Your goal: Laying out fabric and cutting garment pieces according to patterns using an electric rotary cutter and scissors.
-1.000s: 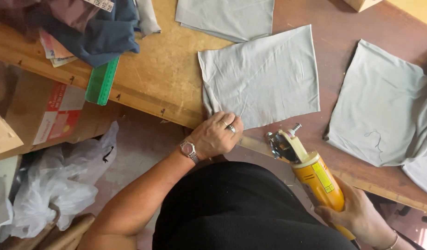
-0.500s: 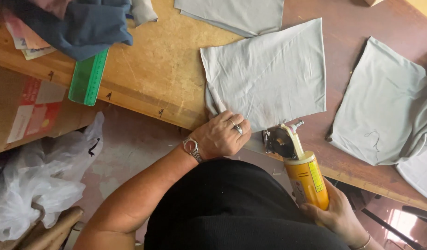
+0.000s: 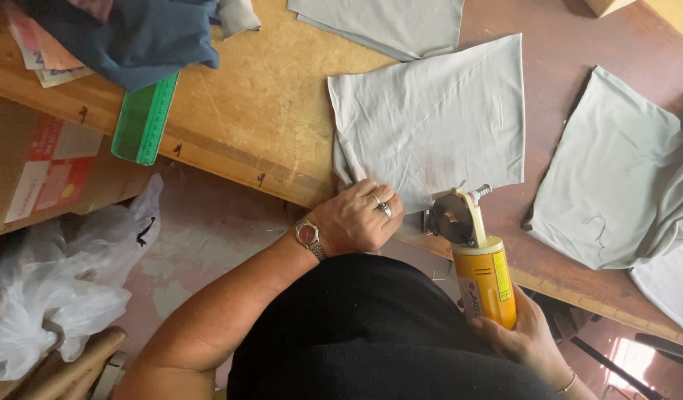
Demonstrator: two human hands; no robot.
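L hand (image 3: 354,220) lies flat, fingers together, on near edge of grey fabric piece (image 3: 437,118), which extends toward 12 o'clock. R hand (image 3: 530,342) clamps yellow rotary cutter (image 3: 480,263), blade at fabric's 6 o'clock edge on wooden table (image 3: 267,111).

Near edge: my left hand (image 3: 356,220) and the yellow rotary cutter (image 3: 478,259) crowd it.
Open lane: I see bare table (image 3: 267,111) between the green ruler (image 3: 145,118) and the grey cloth piece (image 3: 437,118).
Far left corner: dark clothes pile (image 3: 134,33) blocks me.
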